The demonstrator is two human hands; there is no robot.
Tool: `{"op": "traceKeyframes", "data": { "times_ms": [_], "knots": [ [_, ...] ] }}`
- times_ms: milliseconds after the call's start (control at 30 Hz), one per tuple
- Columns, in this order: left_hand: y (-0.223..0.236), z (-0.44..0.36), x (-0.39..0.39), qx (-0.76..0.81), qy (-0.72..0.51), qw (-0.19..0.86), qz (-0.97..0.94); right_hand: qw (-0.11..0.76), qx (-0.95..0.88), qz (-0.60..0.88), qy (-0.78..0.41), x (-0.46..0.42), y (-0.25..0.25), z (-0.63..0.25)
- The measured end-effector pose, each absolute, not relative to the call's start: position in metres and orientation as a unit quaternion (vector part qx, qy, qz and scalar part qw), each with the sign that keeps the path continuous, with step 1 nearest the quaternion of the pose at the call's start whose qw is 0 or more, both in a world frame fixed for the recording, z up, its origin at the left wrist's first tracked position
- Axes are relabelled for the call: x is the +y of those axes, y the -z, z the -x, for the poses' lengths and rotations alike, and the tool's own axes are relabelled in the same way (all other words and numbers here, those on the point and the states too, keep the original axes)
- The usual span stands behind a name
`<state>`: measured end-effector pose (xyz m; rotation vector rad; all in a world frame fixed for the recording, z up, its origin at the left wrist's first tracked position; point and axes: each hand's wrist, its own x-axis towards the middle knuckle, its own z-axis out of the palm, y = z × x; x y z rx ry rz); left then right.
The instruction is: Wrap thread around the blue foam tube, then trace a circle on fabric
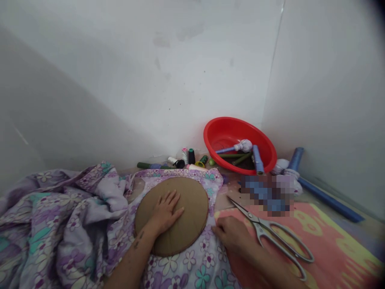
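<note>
Head view: the left hand (165, 212) lies open and flat on a cardboard disc (191, 212) resting on floral fabric (186, 267), gripping nothing, while the right hand (231, 235), fingers loosely curled and empty, presses the fabric near the disc's edge, just beside the scissors (264, 228).

Left hand (165, 212) splayed — right hand (231, 235) palm-down.

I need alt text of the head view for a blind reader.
The left hand presses a round cardboard disc onto purple floral fabric, while the right hand rests beside steel scissors on a pink mat. A red basin stands behind.
</note>
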<state>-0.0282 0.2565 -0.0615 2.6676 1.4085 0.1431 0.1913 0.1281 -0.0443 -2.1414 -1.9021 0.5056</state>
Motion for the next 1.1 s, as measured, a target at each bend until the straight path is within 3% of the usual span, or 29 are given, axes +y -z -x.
{"op": "traceKeyframes", "data": {
  "times_ms": [133,333,400,567,933,1100],
  "knots": [
    [0.061,0.029,0.255,0.458,-0.048,0.051,-0.886,0.213,-0.611,0.724,-0.238,0.13,0.053,-0.187],
    [0.062,0.029,0.259,0.457,-0.026,0.054,-0.887,0.439,-0.524,0.63,-0.368,0.133,0.055,-0.174],
    [0.061,0.029,0.26,0.457,-0.022,0.056,-0.887,0.457,-0.516,0.603,-0.402,0.129,0.057,-0.172],
    [0.059,0.029,0.258,0.456,-0.019,0.057,-0.888,0.361,-0.542,0.628,-0.425,0.119,0.066,-0.176],
    [0.053,0.028,0.259,0.443,-0.03,0.045,-0.895,0.236,-0.633,0.681,-0.282,0.11,0.061,-0.177],
    [0.048,0.025,0.254,0.438,-0.05,0.023,-0.897,0.104,-0.698,0.666,-0.24,0.11,0.036,-0.187]
  ]
}}
